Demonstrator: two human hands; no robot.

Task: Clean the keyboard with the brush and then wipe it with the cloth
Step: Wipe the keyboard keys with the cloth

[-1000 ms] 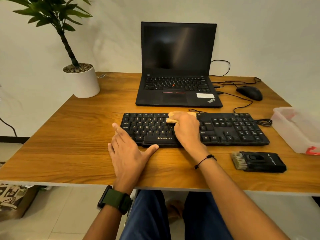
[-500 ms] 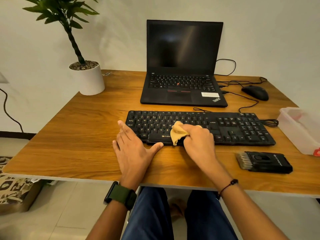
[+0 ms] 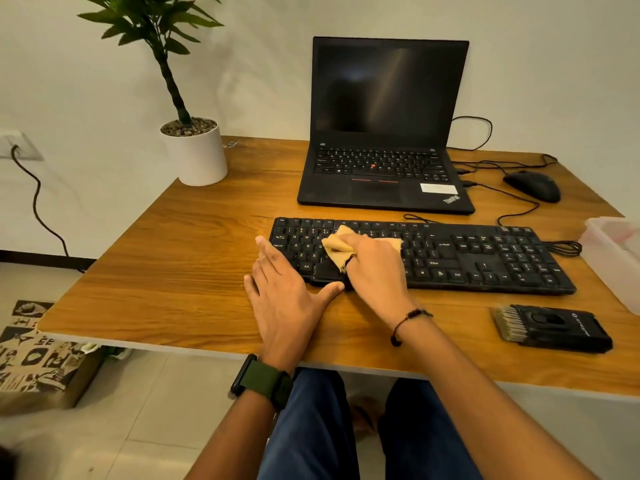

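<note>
A black keyboard [image 3: 485, 258] lies across the wooden desk [image 3: 180, 265] in front of me. My right hand [image 3: 375, 268] presses a crumpled yellow cloth [image 3: 337, 245] onto the keyboard's left letter keys. My left hand [image 3: 285, 299] lies flat with fingers spread on the desk, touching the keyboard's left front corner. The black brush [image 3: 554, 327], bristles pointing left, rests on the desk near the front right edge, apart from both hands.
An open black laptop [image 3: 384, 168] stands behind the keyboard, a black mouse [image 3: 533, 185] and cables to its right. A white pot with a plant [image 3: 195, 154] sits at the back left. A clear plastic box [image 3: 613, 251] is at the right edge.
My right hand has moved the cloth from the middle of the keyboard down to its front edge, then back up over the left letter keys. The left hand has stayed at the keyboard's corner.
</note>
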